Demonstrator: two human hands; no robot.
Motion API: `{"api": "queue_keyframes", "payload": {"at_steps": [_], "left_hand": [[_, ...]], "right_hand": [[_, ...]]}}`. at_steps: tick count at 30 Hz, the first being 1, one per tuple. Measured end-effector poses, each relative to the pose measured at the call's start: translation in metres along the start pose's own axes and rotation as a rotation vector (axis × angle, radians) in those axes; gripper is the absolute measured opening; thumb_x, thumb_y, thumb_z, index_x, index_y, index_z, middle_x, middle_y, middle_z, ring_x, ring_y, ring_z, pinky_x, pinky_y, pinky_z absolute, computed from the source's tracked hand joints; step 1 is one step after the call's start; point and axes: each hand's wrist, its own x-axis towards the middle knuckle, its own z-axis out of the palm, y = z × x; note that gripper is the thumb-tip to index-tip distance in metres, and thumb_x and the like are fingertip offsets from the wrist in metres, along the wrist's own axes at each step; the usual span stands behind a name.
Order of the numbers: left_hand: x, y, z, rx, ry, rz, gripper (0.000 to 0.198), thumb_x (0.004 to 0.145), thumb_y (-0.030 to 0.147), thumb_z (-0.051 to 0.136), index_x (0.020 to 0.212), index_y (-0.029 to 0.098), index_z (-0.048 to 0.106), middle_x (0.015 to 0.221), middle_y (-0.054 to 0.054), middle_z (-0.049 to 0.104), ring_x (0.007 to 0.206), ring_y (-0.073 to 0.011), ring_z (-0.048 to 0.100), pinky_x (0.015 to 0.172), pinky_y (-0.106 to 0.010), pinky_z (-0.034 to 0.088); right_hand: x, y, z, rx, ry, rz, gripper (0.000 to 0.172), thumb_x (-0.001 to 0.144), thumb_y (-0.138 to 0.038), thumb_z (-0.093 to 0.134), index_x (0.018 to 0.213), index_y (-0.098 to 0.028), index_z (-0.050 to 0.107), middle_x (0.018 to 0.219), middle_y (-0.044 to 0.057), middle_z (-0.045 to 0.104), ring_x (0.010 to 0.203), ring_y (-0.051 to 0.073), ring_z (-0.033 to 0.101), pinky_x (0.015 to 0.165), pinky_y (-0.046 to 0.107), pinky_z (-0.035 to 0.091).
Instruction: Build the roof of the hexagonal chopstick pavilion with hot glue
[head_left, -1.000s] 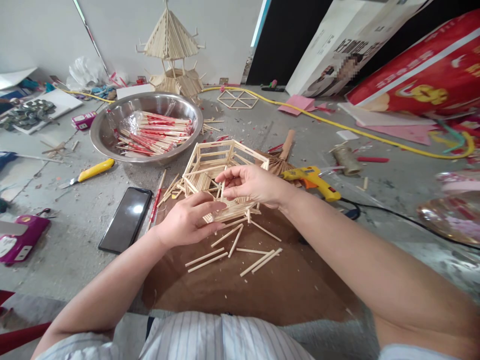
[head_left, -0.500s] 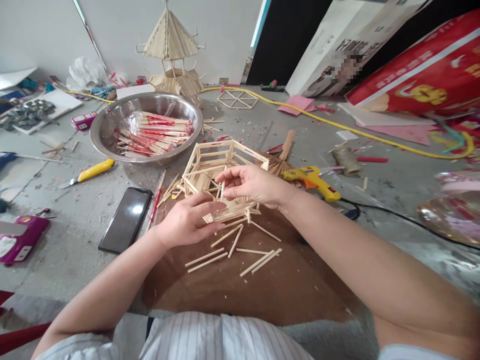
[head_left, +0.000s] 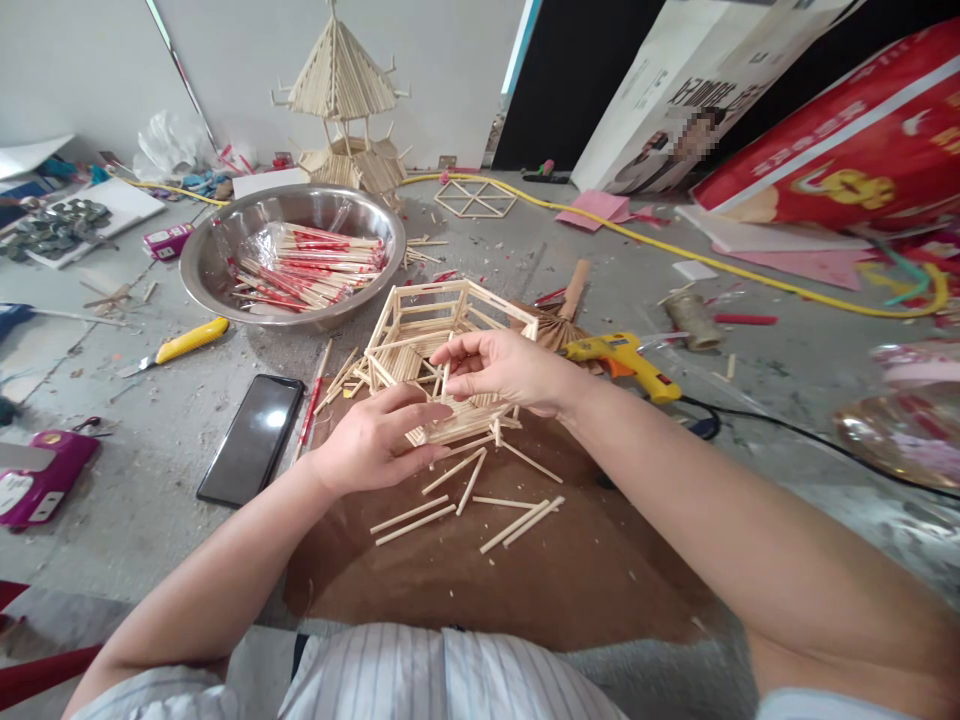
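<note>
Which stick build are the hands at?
The open railed frame in front; the roofed tower stands behind the bowl, the flat hexagon lies farther back.

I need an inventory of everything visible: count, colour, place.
stick frame: one, pale, centre
loose sticks: several, pale, on sheet
sheet: one, brown, under frame
stick tower: one, pale, back
flat hexagon: one, pale, back
bowl: one, silver, left
wrapped sticks: many, red-white, in bowl
knife: one, yellow, left
phone: one, black, left
gadgets: two, purple, left
glue gun: one, yellow, right
spool: one, beige, right
cable: one, yellow, back
box: one, white, back
bag: one, red, back right
small scraps: many, mixed, scattered
left hand: one, bare, on frame
right hand: one, bare, over frame
shirt: one, striped, bottom
</note>
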Motion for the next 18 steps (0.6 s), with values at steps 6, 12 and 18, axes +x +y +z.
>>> {"api": "queue_keyframes", "payload": {"at_steps": [6, 12, 18], "left_hand": [[0.0005, 0.0003, 0.0004, 0.001, -0.006, -0.009, 0.033, 0.080, 0.033, 0.054, 0.108, 0.015, 0.054, 0.098, -0.010, 0.055, 0.086, -0.0150, 0.057, 0.074, -0.027, 0.049], [0.0010, 0.0007, 0.0002, -0.003, -0.010, -0.011, 0.033, 0.080, 0.033, 0.054, 0.108, 0.016, 0.054, 0.097, -0.010, 0.055, 0.087, -0.0153, 0.057, 0.074, -0.027, 0.049], [0.0007, 0.0004, 0.0011, -0.004, -0.007, -0.006, 0.033, 0.079, 0.032, 0.055, 0.108, 0.015, 0.054, 0.097, -0.010, 0.055, 0.086, -0.0149, 0.057, 0.074, -0.026, 0.048]], "right_hand": [[0.0003, 0.0008, -0.0008, 0.006, 0.003, -0.003, 0.026, 0.061, -0.002, 0.063, 0.083, -0.013, 0.059, 0.063, -0.003, 0.055, 0.056, 0.006, 0.052, 0.059, 0.022, 0.050], [-0.0007, 0.0002, -0.0006, 0.010, -0.001, 0.003, 0.025, 0.062, -0.001, 0.063, 0.084, -0.013, 0.058, 0.063, -0.003, 0.055, 0.057, 0.006, 0.052, 0.059, 0.021, 0.050], [0.0002, 0.0005, -0.0005, 0.010, 0.003, 0.014, 0.026, 0.062, -0.001, 0.063, 0.085, -0.012, 0.058, 0.063, -0.003, 0.055, 0.057, 0.006, 0.053, 0.059, 0.021, 0.050]]}}
